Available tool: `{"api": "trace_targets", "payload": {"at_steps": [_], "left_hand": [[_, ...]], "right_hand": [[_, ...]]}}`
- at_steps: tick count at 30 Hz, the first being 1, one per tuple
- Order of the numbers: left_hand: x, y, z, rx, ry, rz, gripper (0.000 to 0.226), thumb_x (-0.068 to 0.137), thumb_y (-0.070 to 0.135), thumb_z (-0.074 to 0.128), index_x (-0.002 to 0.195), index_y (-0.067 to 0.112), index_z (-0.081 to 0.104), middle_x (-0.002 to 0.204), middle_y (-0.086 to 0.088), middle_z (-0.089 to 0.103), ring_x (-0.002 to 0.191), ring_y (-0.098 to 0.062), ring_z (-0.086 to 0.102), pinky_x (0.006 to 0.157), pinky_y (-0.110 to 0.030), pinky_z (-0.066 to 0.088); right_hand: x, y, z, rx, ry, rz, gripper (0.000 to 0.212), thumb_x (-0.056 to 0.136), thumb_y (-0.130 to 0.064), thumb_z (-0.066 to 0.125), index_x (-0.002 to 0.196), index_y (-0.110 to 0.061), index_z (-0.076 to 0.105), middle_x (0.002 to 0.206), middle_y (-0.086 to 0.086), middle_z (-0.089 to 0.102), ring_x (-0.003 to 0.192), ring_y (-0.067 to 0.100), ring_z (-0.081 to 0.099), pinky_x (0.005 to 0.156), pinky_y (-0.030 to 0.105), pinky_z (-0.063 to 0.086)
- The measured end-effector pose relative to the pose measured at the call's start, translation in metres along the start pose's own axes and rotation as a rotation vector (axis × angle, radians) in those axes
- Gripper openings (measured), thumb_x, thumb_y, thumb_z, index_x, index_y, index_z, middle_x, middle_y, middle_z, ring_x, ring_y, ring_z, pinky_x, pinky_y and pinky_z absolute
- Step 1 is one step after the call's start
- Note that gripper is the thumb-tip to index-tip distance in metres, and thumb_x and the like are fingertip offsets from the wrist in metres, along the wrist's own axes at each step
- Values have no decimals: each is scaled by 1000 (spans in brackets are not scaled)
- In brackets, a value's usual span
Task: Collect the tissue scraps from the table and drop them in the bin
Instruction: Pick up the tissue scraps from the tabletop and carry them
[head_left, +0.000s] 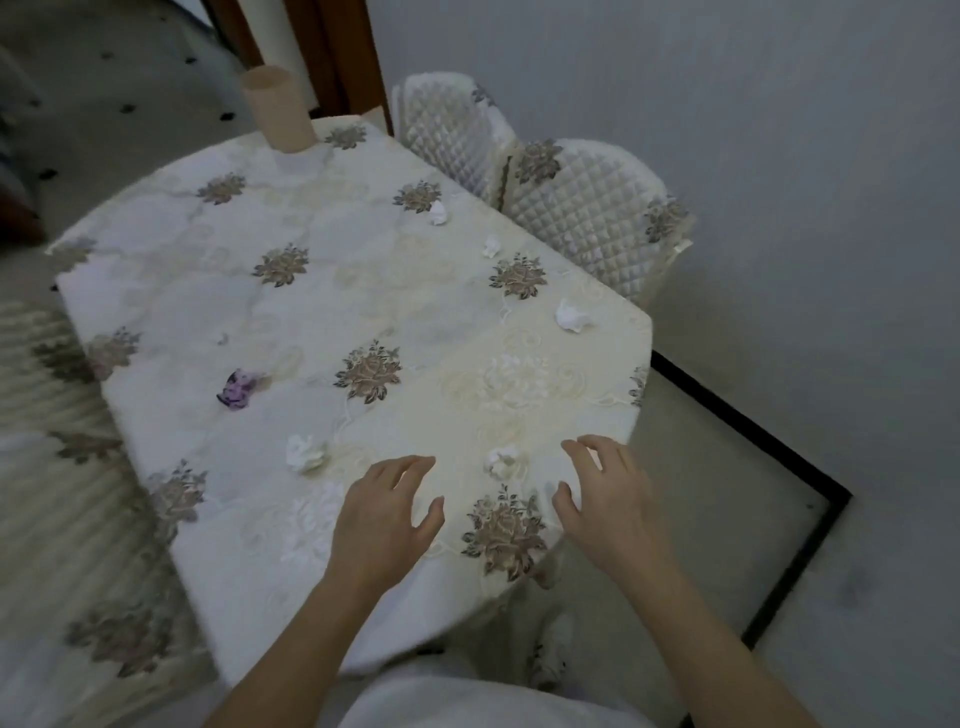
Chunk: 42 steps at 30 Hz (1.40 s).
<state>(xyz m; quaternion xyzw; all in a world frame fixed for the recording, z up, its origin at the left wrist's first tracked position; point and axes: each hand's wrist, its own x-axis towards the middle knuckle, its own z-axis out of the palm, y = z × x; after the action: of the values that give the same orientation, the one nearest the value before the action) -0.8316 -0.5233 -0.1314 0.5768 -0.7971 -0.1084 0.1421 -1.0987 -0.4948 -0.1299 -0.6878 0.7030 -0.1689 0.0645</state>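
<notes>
Several white tissue scraps lie on the table (171, 291), which wears a cream cloth with brown flowers. One crumpled scrap (502, 463) rests between my hands near the front edge. Another scrap (305, 453) lies left of my left hand. Further scraps sit along the right side, one (570, 316) near the edge, a smaller one (490, 246) and one (438, 213) farther back. My left hand (387, 512) hovers over the cloth with fingers apart and holds nothing. My right hand (605, 493) is also spread and holds nothing. No bin is in view.
A purple crumpled wrapper (238, 389) lies at the left middle of the table. A tan cardboard tube (278, 106) stands at the far edge. Two quilted white chairs (582, 208) stand against the table's right side. A grey wall is on the right.
</notes>
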Motion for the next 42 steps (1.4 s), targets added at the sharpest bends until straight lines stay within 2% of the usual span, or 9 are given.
{"api": "trace_targets", "payload": {"at_steps": [6,11,15,18,21,29,33,38,42], "left_hand": [[-27,-7,11,-2,0,-254,50,87,46,45,124,18,64,118,1,69,108,-22,63,85,-38,54],[-45,-25,30,-67,-10,-409,46,89,44,50,124,17,63,117,0,66,102,-22,62,80,-35,55],[-58,-38,55,-77,-27,-426,43,89,44,53,122,18,64,113,0,65,95,-21,63,66,-33,57],[-59,-43,66,-122,-57,-498,42,87,37,68,125,21,63,116,1,62,98,-19,63,67,-31,56],[-55,-44,75,-158,-61,-533,42,85,32,74,123,18,66,113,0,63,93,-20,64,64,-28,50],[-50,-40,86,-165,-21,-534,27,84,29,75,109,19,72,99,5,64,73,-16,64,53,-25,48],[-42,-37,88,-176,-25,-573,26,85,34,74,108,24,69,99,7,62,74,-16,63,52,-32,53],[-37,-37,94,-191,-25,-566,14,88,24,70,102,22,72,96,9,64,75,-18,62,53,-32,51],[-31,-41,90,-345,-5,-640,11,91,25,68,98,20,74,90,11,62,72,-10,57,63,-30,50]], "right_hand": [[35,16,24,24,-145,-188,42,85,-28,56,124,-12,60,121,9,60,109,26,57,85,42,52],[51,15,46,76,-245,-186,45,87,-33,52,127,-13,57,118,7,61,104,26,58,79,41,54],[56,18,65,115,-309,-129,47,90,-35,54,132,-14,54,122,7,59,103,26,59,76,38,54],[61,12,77,110,-361,-89,49,92,-42,56,136,-21,50,125,4,55,101,24,61,70,36,52],[69,2,87,90,-400,-72,56,90,-51,56,138,-25,46,124,4,53,101,25,60,69,38,52],[71,-12,115,-62,-343,-124,51,81,-55,67,117,-20,60,98,7,59,86,27,59,55,29,40],[70,-16,122,-73,-342,-131,36,82,-44,71,107,-19,62,91,4,59,79,25,56,53,28,35],[65,-18,125,-65,-328,-147,26,83,-35,72,98,-17,62,84,2,60,72,24,56,52,28,36],[66,-20,118,58,-351,-64,23,94,-37,57,104,-17,58,87,1,60,74,23,56,54,34,43]]}}
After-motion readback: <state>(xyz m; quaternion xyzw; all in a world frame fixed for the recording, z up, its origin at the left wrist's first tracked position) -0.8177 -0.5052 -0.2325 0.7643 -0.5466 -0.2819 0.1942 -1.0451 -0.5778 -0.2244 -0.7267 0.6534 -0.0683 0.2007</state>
